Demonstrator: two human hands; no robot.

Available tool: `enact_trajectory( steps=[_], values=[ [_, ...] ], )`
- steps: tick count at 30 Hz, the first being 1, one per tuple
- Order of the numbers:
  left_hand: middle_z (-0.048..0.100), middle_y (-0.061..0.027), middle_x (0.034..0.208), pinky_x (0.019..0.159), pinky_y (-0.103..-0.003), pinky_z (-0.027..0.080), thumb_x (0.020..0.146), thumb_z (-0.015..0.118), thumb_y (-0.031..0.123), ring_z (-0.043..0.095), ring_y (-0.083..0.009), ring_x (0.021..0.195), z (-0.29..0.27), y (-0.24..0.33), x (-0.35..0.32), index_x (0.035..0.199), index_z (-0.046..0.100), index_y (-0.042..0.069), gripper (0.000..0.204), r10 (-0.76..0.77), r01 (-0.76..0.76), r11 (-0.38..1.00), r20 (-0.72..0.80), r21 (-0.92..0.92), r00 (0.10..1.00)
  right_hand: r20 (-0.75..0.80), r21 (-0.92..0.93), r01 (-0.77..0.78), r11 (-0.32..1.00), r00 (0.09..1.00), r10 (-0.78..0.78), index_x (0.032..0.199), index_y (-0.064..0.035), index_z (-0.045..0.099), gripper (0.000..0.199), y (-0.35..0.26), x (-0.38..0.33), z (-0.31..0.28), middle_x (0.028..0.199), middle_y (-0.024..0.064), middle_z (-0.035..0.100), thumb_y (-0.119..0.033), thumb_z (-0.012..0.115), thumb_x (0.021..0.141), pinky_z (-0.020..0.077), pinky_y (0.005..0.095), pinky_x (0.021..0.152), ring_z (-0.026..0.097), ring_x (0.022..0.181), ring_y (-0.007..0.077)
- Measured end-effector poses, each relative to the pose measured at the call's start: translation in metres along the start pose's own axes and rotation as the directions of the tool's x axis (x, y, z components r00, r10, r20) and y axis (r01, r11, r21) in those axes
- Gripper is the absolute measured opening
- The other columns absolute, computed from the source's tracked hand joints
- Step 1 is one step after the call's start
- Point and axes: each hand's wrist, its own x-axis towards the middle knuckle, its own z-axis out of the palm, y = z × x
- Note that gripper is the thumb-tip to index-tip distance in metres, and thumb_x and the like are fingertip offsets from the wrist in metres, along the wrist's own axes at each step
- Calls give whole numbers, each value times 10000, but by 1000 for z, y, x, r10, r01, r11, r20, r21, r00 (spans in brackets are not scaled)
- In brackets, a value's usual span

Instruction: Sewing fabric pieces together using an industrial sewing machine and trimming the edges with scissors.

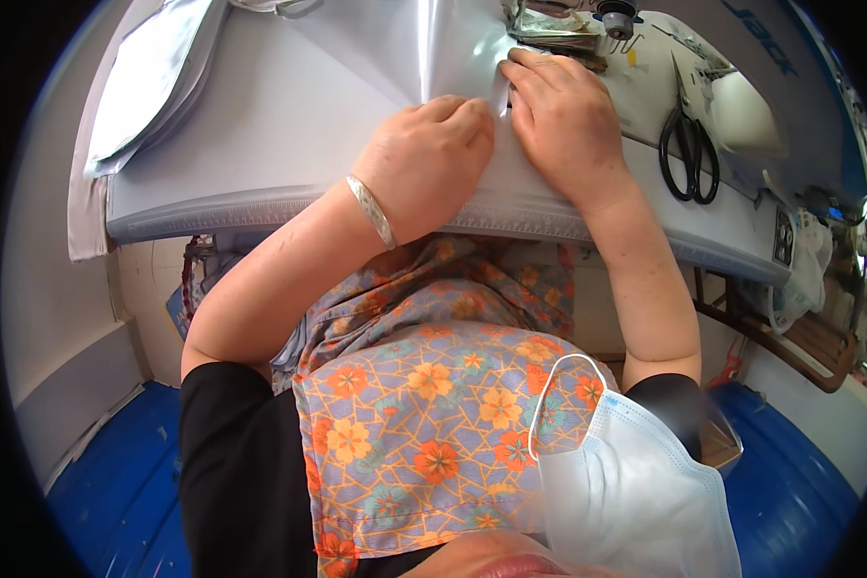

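Note:
A shiny silvery sheet (pixel 464 48) lies on the white table and runs up to the sewing machine's needle area (pixel 559 40). My left hand (pixel 429 159), a bangle on its wrist, is closed with its fingers curled down at the near edge of the sheet; the fingertips are hidden. Close by on the right, my right hand (pixel 566 120) bends its fingers over the sheet's right edge, thumb tucked beneath, just on the near side of the machine parts. A small gap separates the two hands.
Black-handled scissors (pixel 689 154) lie on the machine bed to the right. A stack of silvery pieces (pixel 154 77) rests at the far left. A ruler strip (pixel 289 207) follows the table's front edge. The machine's body (pixel 790 87) rises at the right. A face mask (pixel 636 482) hangs in front of me.

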Motion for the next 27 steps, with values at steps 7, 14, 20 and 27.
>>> enact_trajectory(
  steps=[7,14,20,27],
  values=[
    [641,-89,1081,884,-387,538,832,629,112,627,-268,1071,6,-18,17,1098,656,8,286,-66,71,993,52,-98,996,-29,-13,22,1000,999,-22,1109,-46,719,254,4,-2,1,1144,72,717,-73,655,864,518,386,942,655,1064,249],
    [658,-122,1197,952,-405,518,850,675,173,617,-293,1154,20,-37,31,1124,655,12,318,-72,73,994,10,-84,997,-47,-12,2,1000,999,-2,1096,-29,714,235,4,-1,2,1143,75,715,-64,649,873,526,385,917,658,1038,254],
    [659,-133,1237,971,-400,516,884,676,249,607,-294,1187,18,-73,27,1128,671,48,317,-116,116,993,1,-4,993,-24,-3,-14,1000,1000,14,1122,-26,705,261,0,0,0,1178,80,702,-76,654,871,515,381,948,643,1076,251],
    [681,-98,1175,933,-376,543,903,556,107,658,-274,1092,1,-144,-1,1087,671,66,220,-185,109,891,132,442,974,15,6,-18,1000,1000,18,1166,-33,682,310,-2,0,-2,1213,74,685,-87,664,861,508,380,977,619,1122,247]
  ],
)
